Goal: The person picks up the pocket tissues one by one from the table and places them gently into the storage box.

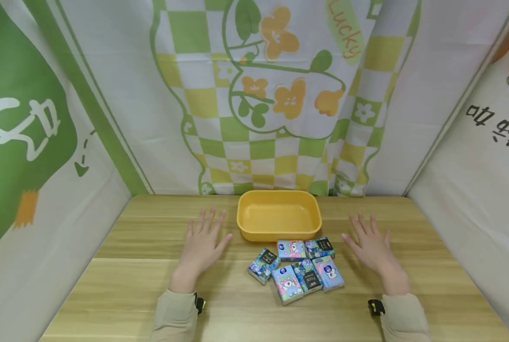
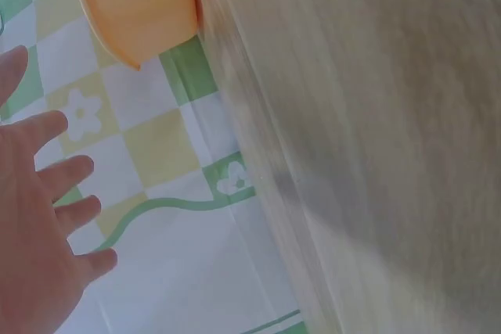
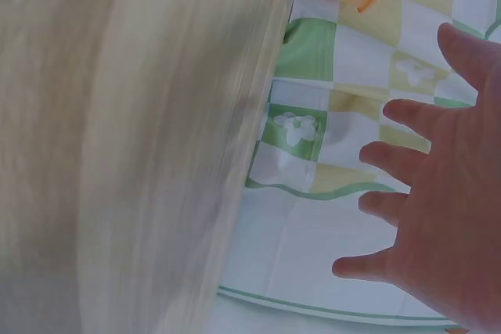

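Note:
My left hand (image 1: 202, 247) is spread with straight fingers over the table, left of the yellow basin (image 1: 280, 236), and holds nothing. On the other side my right hand (image 1: 371, 249) is spread too, its thumb toward the tissue packs. Several small tissue packs lie between the hands, in front of the basin. Three have a dark blue floral print, one of them a tilted pack (image 1: 264, 266) nearest my left hand. Three are pink and blue with cartoon animals, such as the front pack (image 1: 287, 285). Both wrist views show the fingers apart, with the basin (image 2: 141, 5) beyond.
The wooden table (image 1: 122, 285) reaches back to a hanging checked cloth (image 1: 280, 161) behind the basin. Printed fabric walls (image 1: 464, 190) rise along the left and right sides. Each wrist wears a black strap (image 1: 376, 307) at the sleeve cuff.

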A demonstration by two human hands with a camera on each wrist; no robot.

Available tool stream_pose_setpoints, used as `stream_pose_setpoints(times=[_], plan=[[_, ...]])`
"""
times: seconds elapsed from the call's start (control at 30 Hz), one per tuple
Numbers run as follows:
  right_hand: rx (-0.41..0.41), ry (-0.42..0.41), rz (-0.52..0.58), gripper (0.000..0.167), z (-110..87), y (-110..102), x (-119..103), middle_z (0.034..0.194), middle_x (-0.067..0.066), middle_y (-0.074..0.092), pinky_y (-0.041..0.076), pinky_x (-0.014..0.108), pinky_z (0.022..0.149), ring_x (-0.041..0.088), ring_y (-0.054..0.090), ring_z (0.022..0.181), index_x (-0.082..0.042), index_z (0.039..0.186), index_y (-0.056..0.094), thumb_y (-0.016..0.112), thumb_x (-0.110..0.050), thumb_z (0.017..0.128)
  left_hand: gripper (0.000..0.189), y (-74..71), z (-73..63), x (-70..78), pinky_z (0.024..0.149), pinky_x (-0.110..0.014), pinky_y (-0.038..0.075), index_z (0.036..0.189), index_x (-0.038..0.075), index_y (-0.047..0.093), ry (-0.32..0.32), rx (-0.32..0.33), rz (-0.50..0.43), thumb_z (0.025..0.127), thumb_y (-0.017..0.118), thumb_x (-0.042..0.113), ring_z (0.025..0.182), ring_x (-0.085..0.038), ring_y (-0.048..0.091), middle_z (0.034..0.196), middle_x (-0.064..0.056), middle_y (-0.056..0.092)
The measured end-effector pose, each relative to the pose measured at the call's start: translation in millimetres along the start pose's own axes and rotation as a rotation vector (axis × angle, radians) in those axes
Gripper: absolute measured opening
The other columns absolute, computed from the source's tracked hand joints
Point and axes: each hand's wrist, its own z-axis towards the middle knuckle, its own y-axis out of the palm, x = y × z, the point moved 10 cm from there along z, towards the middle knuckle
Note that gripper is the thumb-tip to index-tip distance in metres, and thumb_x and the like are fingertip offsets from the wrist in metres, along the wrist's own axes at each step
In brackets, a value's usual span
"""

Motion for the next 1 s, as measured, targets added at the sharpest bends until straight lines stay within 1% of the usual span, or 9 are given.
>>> stream_pose_setpoints(times=[0.13,0.3,0.4,0.53,0.63,0.7,0.8,0.9,1.0], plan=[[-0.011,0.0,-0.007,0.071,-1.0,2.4,-2.9,0.157,0.021,0.004,-0.01,0.079,0.099,0.049,-0.007,0.141,-0.012,0.153,0.013,0.03,-0.055,0.099,0.064,3.2,2.1,5.3,0.117,-0.06,0.001,0.153,0.022,0.015,0.047,-0.003,0.005,0.099,0.039,0.047,0.147,-0.033,0.001,0.16,-0.007,0.006],[-0.028,-0.015,-0.016,0.072,-2.7,3.9,-12.7,0.156,0.024,0.011,-0.003,0.08,0.1,0.053,0.0,0.14,-0.01,0.152,0.018,0.029,-0.056,0.099,0.062,4.7,2.9,14.5,0.119,-0.057,0.007,0.152,0.021,0.02,0.105,-0.001,0.046,0.099,0.04,0.045,0.147,-0.03,0.011,0.159,-0.005,0.012],[-0.037,-0.029,-0.012,0.071,-3.0,4.9,-19.8,0.155,0.025,0.014,0.001,0.08,0.1,0.054,0.004,0.139,-0.008,0.151,0.021,0.03,-0.055,0.099,0.061,4.4,2.8,20.5,0.119,-0.055,0.01,0.152,0.02,0.022,0.13,-0.001,0.046,0.099,0.041,0.044,0.146,-0.028,0.016,0.158,-0.004,0.016],[-0.032,-0.049,-0.001,0.07,-0.3,7.7,-27.0,0.154,0.024,0.019,0.005,0.079,0.102,0.053,0.009,0.139,-0.007,0.15,0.024,0.032,-0.054,0.099,0.059,1.9,4.0,29.8,0.118,-0.053,0.014,0.15,0.018,0.028,0.176,0.029,0.044,0.099,0.047,0.038,0.144,-0.028,0.023,0.156,-0.005,0.023],[-0.04,-0.06,-0.01,0.07,0.7,12.9,-30.1,0.153,0.025,0.021,0.008,0.079,0.103,0.052,0.012,0.139,-0.007,0.15,0.025,0.033,-0.054,0.099,0.057,2.9,4.6,36.5,0.117,-0.052,0.019,0.149,0.015,0.032,0.215,0.045,0.066,0.098,0.049,0.036,0.142,-0.029,0.028,0.155,-0.007,0.028],[-0.053,-0.06,-0.016,0.071,0.5,17.0,-31.1,0.153,0.025,0.023,0.009,0.079,0.102,0.052,0.013,0.139,-0.006,0.149,0.026,0.033,-0.055,0.098,0.056,4.9,4.2,40.4,0.117,-0.052,0.021,0.148,0.015,0.033,0.236,0.041,0.069,0.098,0.049,0.036,0.141,-0.03,0.03,0.154,-0.009,0.03],[-0.067,-0.057,-0.009,0.072,-0.4,21.0,-32.6,0.151,0.026,0.026,0.012,0.079,0.102,0.051,0.018,0.138,-0.005,0.148,0.029,0.035,-0.055,0.098,0.055,8.0,3.5,45.4,0.116,-0.053,0.023,0.147,0.014,0.035,0.267,0.04,0.067,0.098,0.049,0.036,0.14,-0.031,0.031,0.152,-0.011,0.032],[-0.075,-0.064,0.003,0.073,-0.5,23.2,-36.0,0.149,0.027,0.031,0.018,0.076,0.103,0.05,0.024,0.136,-0.003,0.147,0.032,0.036,-0.056,0.097,0.054,9.5,3.5,48.7,0.116,-0.052,0.024,0.146,0.014,0.037,0.287,0.045,0.07,0.098,0.05,0.034,0.14,-0.031,0.032,0.151,-0.012,0.036],[-0.09,-0.073,0.015,0.074,0.0,25.1,-41.0,0.147,0.026,0.035,0.025,0.072,0.105,0.049,0.029,0.135,-0.002,0.145,0.035,0.037,-0.058,0.096,0.053,10.7,4.4,50.0,0.117,-0.05,0.023,0.146,0.014,0.039,0.293,0.043,0.079,0.098,0.051,0.033,0.14,-0.03,0.033,0.15,-0.011,0.037]])
